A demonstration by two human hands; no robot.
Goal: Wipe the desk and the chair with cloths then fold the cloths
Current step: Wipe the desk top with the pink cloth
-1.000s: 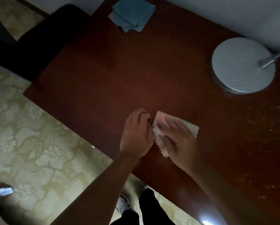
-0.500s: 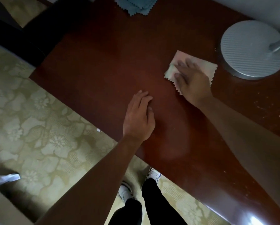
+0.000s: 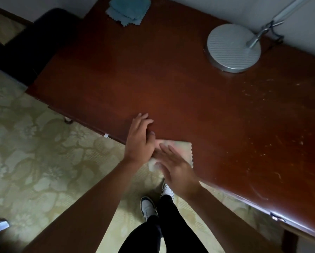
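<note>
My right hand point(image 3: 176, 170) presses the pale cloth point(image 3: 182, 148) with flat fingers at the bench's point(image 3: 171, 88) six-o'clock edge, left hand point(image 3: 139, 141) relaxed beside it.

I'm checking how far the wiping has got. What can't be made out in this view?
- Pale cloth: mostly hidden under the right hand and left hand.
- Desk: right end cut off by the frame edge.
- Chair: too dark to judge.
- Lamp: head out of frame.

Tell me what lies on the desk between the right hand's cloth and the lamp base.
Nothing visible. The right hand presses the pale cloth flat at the desk's near edge; bare wood runs to the lamp base.
</note>
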